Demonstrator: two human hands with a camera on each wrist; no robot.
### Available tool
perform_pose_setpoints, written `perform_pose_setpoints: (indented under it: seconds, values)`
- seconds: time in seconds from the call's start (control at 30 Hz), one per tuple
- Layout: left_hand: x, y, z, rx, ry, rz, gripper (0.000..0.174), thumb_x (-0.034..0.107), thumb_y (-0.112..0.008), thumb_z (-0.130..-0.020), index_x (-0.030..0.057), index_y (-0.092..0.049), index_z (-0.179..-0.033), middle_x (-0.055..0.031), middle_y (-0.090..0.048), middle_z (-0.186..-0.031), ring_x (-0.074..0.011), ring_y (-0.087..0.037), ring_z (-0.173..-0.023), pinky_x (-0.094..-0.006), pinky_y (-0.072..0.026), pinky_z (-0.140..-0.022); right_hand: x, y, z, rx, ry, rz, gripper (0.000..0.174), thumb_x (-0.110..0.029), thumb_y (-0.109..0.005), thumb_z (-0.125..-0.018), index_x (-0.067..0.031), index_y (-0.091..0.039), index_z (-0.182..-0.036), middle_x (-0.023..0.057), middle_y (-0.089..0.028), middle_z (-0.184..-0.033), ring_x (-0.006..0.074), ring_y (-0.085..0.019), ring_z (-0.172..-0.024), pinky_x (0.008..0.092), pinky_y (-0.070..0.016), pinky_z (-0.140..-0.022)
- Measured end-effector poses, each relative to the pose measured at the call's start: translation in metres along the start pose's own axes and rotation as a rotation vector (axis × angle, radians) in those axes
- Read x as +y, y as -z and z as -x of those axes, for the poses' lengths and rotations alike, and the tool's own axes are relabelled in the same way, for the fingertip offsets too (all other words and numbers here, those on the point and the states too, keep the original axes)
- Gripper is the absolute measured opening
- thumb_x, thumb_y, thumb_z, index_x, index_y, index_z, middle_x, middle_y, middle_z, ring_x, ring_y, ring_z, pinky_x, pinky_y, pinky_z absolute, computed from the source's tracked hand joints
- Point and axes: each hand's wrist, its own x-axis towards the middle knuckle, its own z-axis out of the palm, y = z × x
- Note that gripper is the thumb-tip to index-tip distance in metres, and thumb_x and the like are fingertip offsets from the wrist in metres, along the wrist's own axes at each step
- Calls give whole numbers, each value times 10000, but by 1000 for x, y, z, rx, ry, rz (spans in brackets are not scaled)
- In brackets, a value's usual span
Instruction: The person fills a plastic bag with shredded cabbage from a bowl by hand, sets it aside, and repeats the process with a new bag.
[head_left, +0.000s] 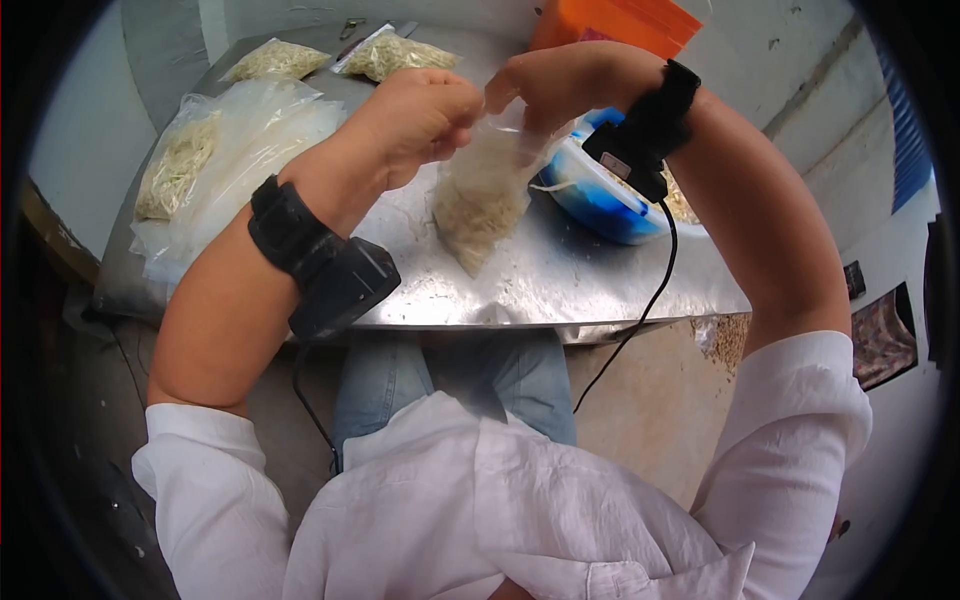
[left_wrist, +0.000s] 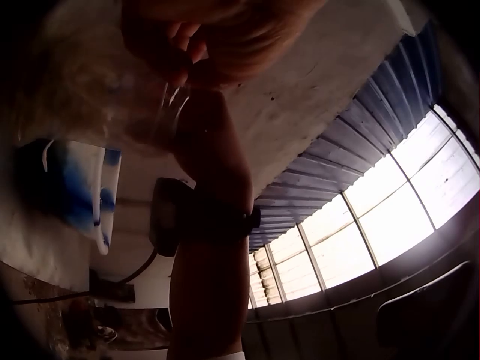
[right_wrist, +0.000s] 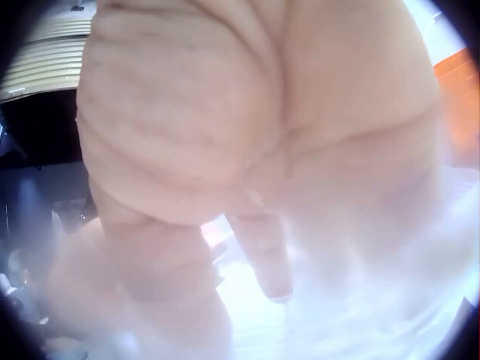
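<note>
A clear plastic bag (head_left: 482, 205) with pale shredded contents hangs over the metal table, held near its top by both hands. The left hand (head_left: 425, 118) pinches the bag's upper edge with curled fingers; in the left wrist view this hand (left_wrist: 225, 37) is at the top, with the clear film below its fingertips. On the other side of the opening, the right hand (head_left: 565, 85) grips the bag, its fingers bent downward. The right wrist view shows the palm of that hand (right_wrist: 255, 112) close up, with blurred film around the fingers.
A blue and white basin (head_left: 610, 205) stands right of the bag, an orange container (head_left: 620, 25) behind it. Filled bags (head_left: 277, 62) lie at the table's back left, near a stack of flat clear bags (head_left: 255, 150). The metal table's (head_left: 430, 300) front edge is by the person's legs.
</note>
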Motion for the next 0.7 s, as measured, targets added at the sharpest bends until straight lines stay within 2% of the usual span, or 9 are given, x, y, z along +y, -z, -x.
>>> perform_pose_setpoints:
  seconds: [0.1, 0.2, 0.33, 0.4, 0.47, 0.53, 0.6, 0.63, 0.7]
  values:
    - [-4, 6, -2, 13, -25, -13, 57, 115, -584, -779, 89, -574, -829, 39, -513, -668, -42, -470, -528, -187, -384, -497, 5, -2, 1, 54, 111, -261, 366, -79, -639, -683, -38, -611, -1046, 101, -626, -874, 192, -602, -738, 256, -482, -693]
    - [-7, 7, -3, 37, -68, -24, 55, 113, -583, -775, 91, -574, -825, 38, -510, -660, -49, -468, -528, -190, -379, -504, 7, -5, -8, -14, 184, -8, 297, -41, -595, -697, -28, -640, -991, 113, -639, -881, 189, -606, -755, 263, -478, -747]
    - [-12, 7, -7, 107, -146, -135, 38, 116, -567, -783, 96, -571, -815, 26, -527, -686, -68, -496, -574, -191, -383, -537, 7, -11, -6, -44, 97, -76, 262, -29, -578, -725, -26, -645, -977, 125, -648, -893, 191, -620, -833, 274, -479, -793]
    - [-18, 7, -7, 132, -161, -184, 37, 117, -557, -789, 98, -565, -820, 18, -540, -709, -75, -516, -607, -193, -390, -551, 16, -21, -6, 212, 202, -216, 226, -39, -582, -755, -20, -645, -971, 112, -644, -887, 182, -619, -816, 268, -482, -800]
    - [-22, 5, -7, 157, -178, -232, 37, 118, -547, -796, 100, -560, -825, 11, -553, -732, -83, -536, -639, -196, -397, -565, 21, -30, -2, 305, 213, -218, 225, -50, -586, -769, -18, -640, -985, 106, -643, -894, 179, -619, -819, 270, -484, -799]
    - [-25, 3, -6, 145, -67, -137, 44, 116, -534, -808, 100, -545, -847, -3, -572, -774, -101, -562, -687, -207, -417, -590, 22, -34, 5, 400, 223, -218, 226, -60, -589, -782, -17, -634, -999, 99, -642, -900, 177, -619, -821, 272, -487, -797]
    - [-28, 0, -4, 140, -67, -92, 57, 112, -537, -806, 94, -540, -860, -10, -575, -785, -105, -565, -689, -214, -428, -597, 20, -34, 15, 480, 115, -509, 205, -71, -590, -810, -13, -621, -1004, 79, -638, -902, 164, -621, -803, 273, -499, -770]
    - [-30, -2, -4, 138, -66, -45, 71, 107, -541, -805, 89, -535, -873, -16, -578, -795, -109, -568, -691, -220, -439, -604, 23, -37, 18, 482, 115, -508, 205, -71, -590, -810, -13, -621, -1004, 79, -638, -902, 164, -621, -803, 273, -499, -770]
    - [-38, -3, -4, 119, -55, 54, 92, 99, -545, -802, 80, -536, -891, -20, -575, -795, -107, -563, -681, -224, -445, -607, 32, -45, 27, 729, 140, -883, 157, -78, -586, -832, -27, -616, -978, 57, -630, -860, 133, -613, -768, 251, -505, -712]
